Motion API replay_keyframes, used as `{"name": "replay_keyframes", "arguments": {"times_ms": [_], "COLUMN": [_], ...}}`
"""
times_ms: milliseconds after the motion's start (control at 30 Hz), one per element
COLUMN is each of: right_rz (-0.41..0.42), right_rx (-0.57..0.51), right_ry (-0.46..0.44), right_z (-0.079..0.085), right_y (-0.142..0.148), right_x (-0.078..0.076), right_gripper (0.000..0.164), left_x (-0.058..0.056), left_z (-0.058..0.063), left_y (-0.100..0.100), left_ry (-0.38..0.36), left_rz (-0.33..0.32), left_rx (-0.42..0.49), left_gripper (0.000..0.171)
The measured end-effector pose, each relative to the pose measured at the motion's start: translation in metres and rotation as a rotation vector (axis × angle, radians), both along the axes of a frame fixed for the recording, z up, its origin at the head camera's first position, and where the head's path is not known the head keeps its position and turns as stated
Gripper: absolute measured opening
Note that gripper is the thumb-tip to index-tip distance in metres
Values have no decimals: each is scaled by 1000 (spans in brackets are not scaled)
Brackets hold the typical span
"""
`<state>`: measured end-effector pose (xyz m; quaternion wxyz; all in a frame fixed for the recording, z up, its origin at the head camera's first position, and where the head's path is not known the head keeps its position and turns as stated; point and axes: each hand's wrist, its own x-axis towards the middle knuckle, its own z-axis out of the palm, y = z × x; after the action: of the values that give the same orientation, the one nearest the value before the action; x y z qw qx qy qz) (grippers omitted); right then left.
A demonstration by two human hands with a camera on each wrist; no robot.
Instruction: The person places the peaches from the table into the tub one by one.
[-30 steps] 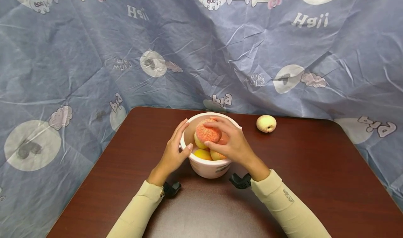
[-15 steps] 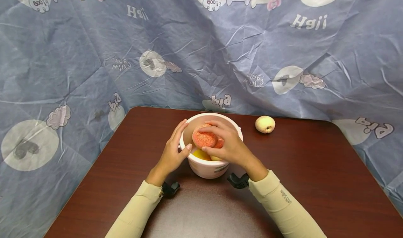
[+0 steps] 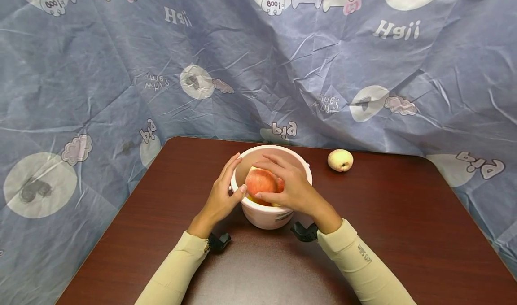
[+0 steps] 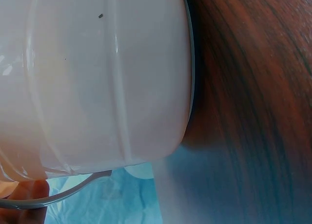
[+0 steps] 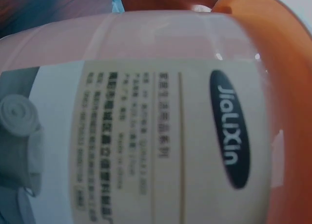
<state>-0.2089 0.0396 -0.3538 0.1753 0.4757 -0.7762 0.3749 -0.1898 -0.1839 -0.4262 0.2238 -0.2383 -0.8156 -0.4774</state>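
In the head view a pale pink bucket stands on the table with several fruits inside. A red peach lies on top of the others, its face smooth and streaked. My right hand reaches over the near right rim, with fingers and thumb spread apart around the peach; they do not grip it. My left hand rests against the bucket's left side, fingers extended and thumb at the rim. The left wrist view shows the bucket's wall and a grey wire handle. The right wrist view shows its printed label.
A pale yellow pear-like fruit lies on the brown table, right of the bucket and near the back edge. A blue patterned cloth hangs behind and beside the table.
The peach has gone down into the bucket and turned, showing another side. My right hand has lowered a little to the left and its fingers have spread. My left hand has stayed at the bucket.
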Motion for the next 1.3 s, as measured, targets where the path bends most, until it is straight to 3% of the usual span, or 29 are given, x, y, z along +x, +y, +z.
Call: {"name": "replay_keyframes", "arguments": {"times_ms": [500,1300], "right_rz": [-39,7], "right_rx": [1,-22], "right_ry": [-5,-36], "right_z": [0,1], "right_y": [0,2], "right_x": [1,-2], "right_gripper": [62,61], "left_x": [0,0], "left_z": [0,-2], "left_y": [0,1], "left_ry": [-3,11], "left_rz": [-6,-19], "left_rx": [7,11], "left_gripper": [73,71]}}
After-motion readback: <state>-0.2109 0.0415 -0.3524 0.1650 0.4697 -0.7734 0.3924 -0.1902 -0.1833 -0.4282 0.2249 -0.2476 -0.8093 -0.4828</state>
